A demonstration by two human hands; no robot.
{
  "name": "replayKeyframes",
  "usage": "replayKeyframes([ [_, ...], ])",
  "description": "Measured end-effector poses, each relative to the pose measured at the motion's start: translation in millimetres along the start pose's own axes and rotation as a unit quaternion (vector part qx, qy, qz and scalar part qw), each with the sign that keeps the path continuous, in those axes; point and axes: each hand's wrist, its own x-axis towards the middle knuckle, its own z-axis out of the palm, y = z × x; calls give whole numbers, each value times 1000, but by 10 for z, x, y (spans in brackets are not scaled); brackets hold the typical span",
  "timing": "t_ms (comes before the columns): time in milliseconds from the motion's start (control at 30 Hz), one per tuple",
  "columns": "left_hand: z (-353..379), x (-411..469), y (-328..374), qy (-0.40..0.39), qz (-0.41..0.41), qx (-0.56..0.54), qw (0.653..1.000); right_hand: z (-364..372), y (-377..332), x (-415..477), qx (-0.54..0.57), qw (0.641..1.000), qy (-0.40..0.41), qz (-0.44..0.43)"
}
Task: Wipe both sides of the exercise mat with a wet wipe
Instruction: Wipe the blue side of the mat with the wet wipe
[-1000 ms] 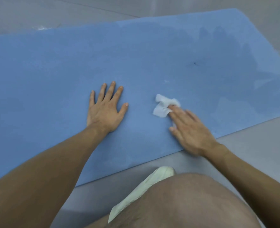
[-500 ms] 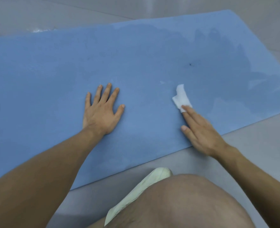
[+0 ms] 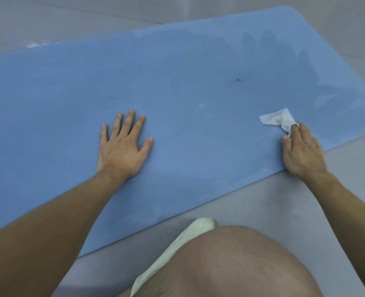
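Blue exercise mat (image 3: 177,82) spread flat on the grey floor (image 3: 263,200), damp patches darkening its far right end. White wet wipe (image 3: 275,118), crumpled, lies near the mat's front edge, one end pinned under the right hand (image 3: 301,151).

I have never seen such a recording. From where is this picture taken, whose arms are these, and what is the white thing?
No machine here: a person wears a camera on the head, looking down at their own arms. The left hand lies flat, fingers spread, on the blue foam exercise mat, spread over the grey floor. The fingers of the right hand press a crumpled white wet wipe onto the mat near its close edge. A bare knee shows below.
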Motion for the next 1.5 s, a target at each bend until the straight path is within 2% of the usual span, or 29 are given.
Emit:
replayKeyframes([
  [100,-2,1,2,-1,-1,2,1000,9,-30,-9,33,999,-11,11],
  [200,2,-1,4,4,0,4,1000,71,-270,-316,27,994,-49,-96],
  [333,12,1,-17,4,-1,0,1000,66,-592,-804,40,968,-84,-232],
  [433,19,7,8,2,3,6,1000,60,-626,-909,14,963,-81,-257],
  [567,-41,42,103,-27,-2,6,1000,58,-442,-605,0,988,-53,-143],
  [700,-24,35,590,-55,89,2,994,51,-116,-91,11,999,-32,-26],
  [800,72,24,1124,-57,117,-12,991,22,-83,88,29,999,-39,23],
  [867,123,31,1457,-59,139,-14,988,13,-204,0,48,997,-56,-16],
  [933,195,43,1741,-60,163,-14,985,20,-327,-251,51,989,-74,-116],
  [1000,251,52,1918,-54,153,-14,987,30,-392,-557,33,975,-85,-203],
  [1100,342,58,1977,-32,138,1,990,30,-309,-711,1,967,-77,-242],
  [1167,354,56,1950,-24,140,3,990,31,-214,-598,-14,975,-60,-215],
  [1267,365,55,1946,-26,140,-2,990,24,43,-213,2,994,-50,-93],
  [1367,354,48,1951,-24,142,3,990,-28,435,202,4,1000,-24,3],
  [1433,350,48,1954,-21,141,1,990,-55,588,385,19,999,-19,43],
  [1500,347,49,1955,-21,141,3,990,-17,565,416,36,998,-24,45],
])
